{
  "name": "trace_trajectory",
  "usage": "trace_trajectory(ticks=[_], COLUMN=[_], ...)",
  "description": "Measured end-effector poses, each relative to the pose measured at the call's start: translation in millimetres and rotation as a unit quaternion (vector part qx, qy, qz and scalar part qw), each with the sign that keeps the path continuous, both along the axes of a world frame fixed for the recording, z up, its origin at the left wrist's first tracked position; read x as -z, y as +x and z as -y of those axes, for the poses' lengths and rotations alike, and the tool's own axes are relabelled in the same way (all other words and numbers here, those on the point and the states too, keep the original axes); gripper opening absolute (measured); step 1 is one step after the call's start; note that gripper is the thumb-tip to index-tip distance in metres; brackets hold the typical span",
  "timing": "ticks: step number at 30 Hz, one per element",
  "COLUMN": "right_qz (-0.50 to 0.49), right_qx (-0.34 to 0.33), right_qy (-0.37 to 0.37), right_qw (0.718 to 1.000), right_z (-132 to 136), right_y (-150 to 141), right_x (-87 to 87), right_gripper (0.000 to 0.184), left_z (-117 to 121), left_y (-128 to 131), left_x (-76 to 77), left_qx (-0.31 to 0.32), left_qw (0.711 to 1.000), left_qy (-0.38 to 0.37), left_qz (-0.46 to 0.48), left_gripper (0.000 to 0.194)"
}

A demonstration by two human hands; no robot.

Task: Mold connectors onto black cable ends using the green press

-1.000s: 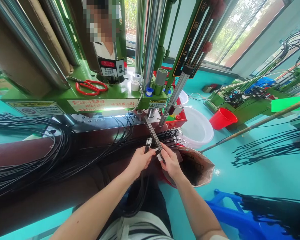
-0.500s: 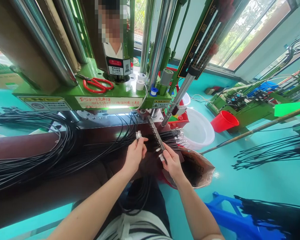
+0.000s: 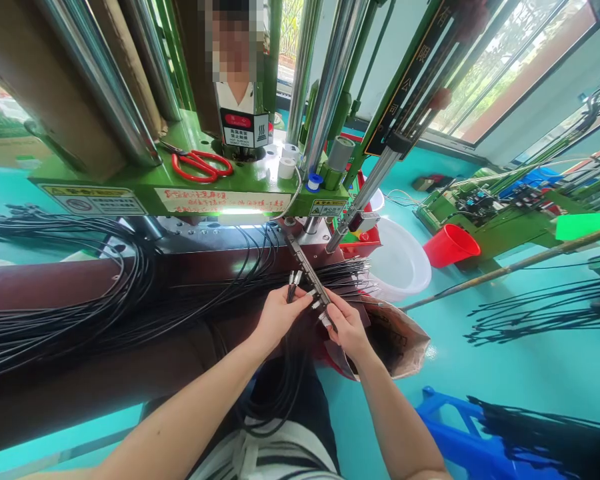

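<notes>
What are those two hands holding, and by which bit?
The right hand holds the long, narrow grey metal bar by its near end. The left hand holds thin black cables just below their silvery metal tips.

The bar (image 3: 307, 268) looks metallic, the cables (image 3: 141, 283) smooth, slightly glossy plastic.

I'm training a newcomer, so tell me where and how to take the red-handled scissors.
By the red handles, probably from the near side and above: the scissors lie flat on the green machine, blades pointing away left, and the hot-surface sign stands behind.
</notes>
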State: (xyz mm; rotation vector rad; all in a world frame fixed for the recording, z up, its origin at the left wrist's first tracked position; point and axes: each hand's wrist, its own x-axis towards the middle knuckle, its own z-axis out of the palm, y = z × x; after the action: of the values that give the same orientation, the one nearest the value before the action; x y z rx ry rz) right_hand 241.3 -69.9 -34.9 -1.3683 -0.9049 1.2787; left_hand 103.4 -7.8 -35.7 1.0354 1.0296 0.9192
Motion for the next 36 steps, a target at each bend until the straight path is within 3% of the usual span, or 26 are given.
trace_trajectory(ticks=[5, 8, 12, 18, 28, 32, 36], right_qz=[0.11, 0.051, -0.028, -0.034, 0.022, 0.051, -0.002], right_qx=[-0.035, -0.016, 0.028, -0.007, -0.073, -0.092, -0.053], right_qy=[0.048, 0.02, -0.015, -0.02, 0.011, 0.003, -0.015], right_qw=[0.992, 0.998, 0.999, 0.999, 0.997, 0.994, 0.998], right_z=[0, 0, 0, 0, 1, 0, 0], right_y=[0, -1, 0, 2, 11, 11, 7], right_x=[5.4, 5.2, -0.6, -5.9, 3.0, 1.9, -3.3], right_gripper=[0.046, 0.044, 0.046, 0.048, 0.048, 0.049, 0.048], left_z=[0, 0, -2, -4, -8, -6, -6], left_y=[-3, -4, -7, -9, -17, -17, -16], left_x=[2.4, -0.3, -2.0, -0.6, -4.0, -1.4, -4.4], left_qx=[-0.013, -0.021, -0.082, 0.02, 0.077, 0.05, -0.02], left_qw=[1.0, 1.0, 0.996, 0.999, 0.99, 0.997, 1.0], left_qy=[0.018, 0.014, 0.02, -0.026, -0.106, -0.059, 0.015], left_qz=[-0.018, -0.003, 0.025, 0.025, 0.061, 0.024, 0.004], left_gripper=[0.024, 0.027, 0.027, 0.027, 0.025, 0.027, 0.034])
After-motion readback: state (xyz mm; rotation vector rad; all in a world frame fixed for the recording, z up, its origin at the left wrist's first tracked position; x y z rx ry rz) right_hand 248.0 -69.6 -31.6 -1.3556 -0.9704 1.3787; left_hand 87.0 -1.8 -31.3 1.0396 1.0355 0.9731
